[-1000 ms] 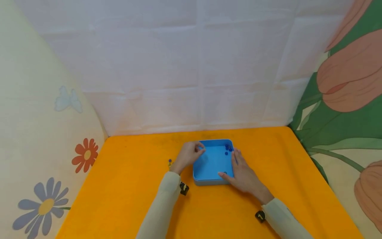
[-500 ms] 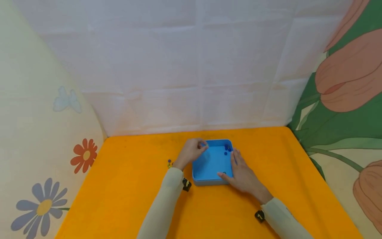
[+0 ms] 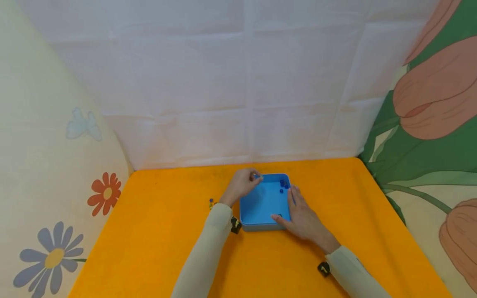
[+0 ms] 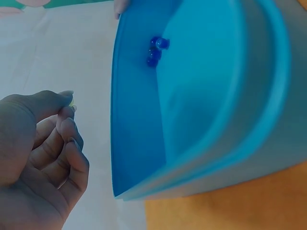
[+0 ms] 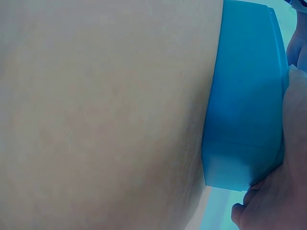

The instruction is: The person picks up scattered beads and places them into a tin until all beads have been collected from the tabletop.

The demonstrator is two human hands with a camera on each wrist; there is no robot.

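Observation:
My left hand [image 3: 241, 183] is over the far left corner of a square blue box [image 3: 261, 227]. Its thumb and index finger pinch a tiny yellowish bead [image 4: 72, 102], mostly covered by the fingertips. Several dark blue beads [image 3: 282, 183] lie inside the box by its right wall. On the box's right side rests my right hand [image 3: 307, 221], fingers straight along the wall and thumb reaching over the near rim. Beside that thumb sits a small dark round thing [image 3: 280, 215], too small to tell.
A few blue and yellow beads [image 3: 211, 203] lie on the orange table [image 3: 160, 236], left of the box and partly behind my left wrist. A white cloth [image 3: 208, 82] hangs behind the table. Flower-patterned cloths flank it on both sides.
My left hand has moved a little away from me and to the right, over the box's far left corner, still pinching. The right hand and the box stay in place.

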